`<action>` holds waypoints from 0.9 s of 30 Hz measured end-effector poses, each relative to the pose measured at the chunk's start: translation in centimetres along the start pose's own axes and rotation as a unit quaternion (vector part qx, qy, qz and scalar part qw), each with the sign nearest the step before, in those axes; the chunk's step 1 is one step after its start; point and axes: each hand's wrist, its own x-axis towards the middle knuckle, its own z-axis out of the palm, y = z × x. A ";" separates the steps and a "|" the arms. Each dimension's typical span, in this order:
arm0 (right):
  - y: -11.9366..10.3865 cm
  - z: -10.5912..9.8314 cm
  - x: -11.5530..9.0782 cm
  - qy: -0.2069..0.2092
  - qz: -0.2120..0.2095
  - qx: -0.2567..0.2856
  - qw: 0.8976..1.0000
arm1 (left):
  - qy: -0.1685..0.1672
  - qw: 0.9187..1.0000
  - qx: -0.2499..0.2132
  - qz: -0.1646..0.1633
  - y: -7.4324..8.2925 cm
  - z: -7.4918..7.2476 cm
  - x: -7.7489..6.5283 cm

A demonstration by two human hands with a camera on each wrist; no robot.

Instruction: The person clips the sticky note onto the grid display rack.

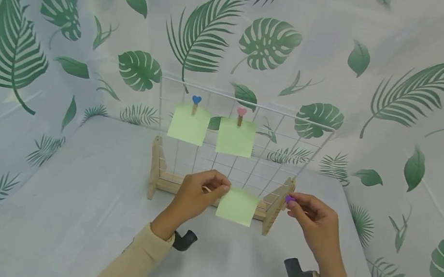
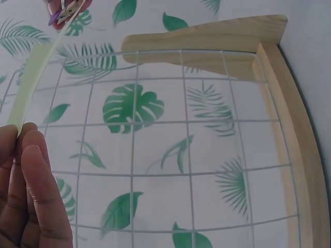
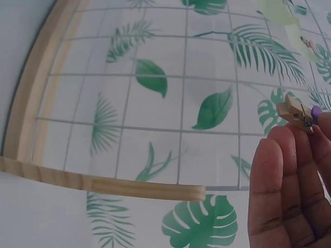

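My left hand [image 1: 197, 196] pinches a light green paper note [image 1: 237, 206] by its upper left corner, in front of the lower part of a white wire grid [image 1: 287, 144]. In my right hand [image 1: 320, 223] is a small wooden clothespin [image 3: 296, 112] with a purple heart [image 1: 289, 199], pinched between thumb and fingers beside the grid's right wooden foot. Two more green notes hang higher on the grid: the left note [image 1: 189, 125] under a clip with a blue heart [image 1: 196, 99], the other note [image 1: 235, 138] under a clip with a pink heart [image 1: 241, 111].
The grid stands in a wooden base with a left foot [image 1: 154, 166] and a right foot [image 1: 277, 206] on a white table [image 1: 76, 192]. Leaf-patterned cloth [image 1: 334, 20] surrounds the table. A black curved piece sits at each wrist.
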 end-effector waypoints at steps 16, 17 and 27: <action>-1.1 -0.4 1.1 0.001 -0.025 -0.005 1.000 | -0.009 0.999 0.007 0.047 1.5 -0.5 1.6; -1.2 -0.4 1.2 0.000 -0.027 -0.006 1.000 | -0.010 0.999 0.005 0.048 1.6 -0.5 1.7; -1.6 -0.6 1.8 -0.001 -0.027 0.005 1.000 | -0.011 0.997 -0.027 0.065 2.3 -0.2 2.6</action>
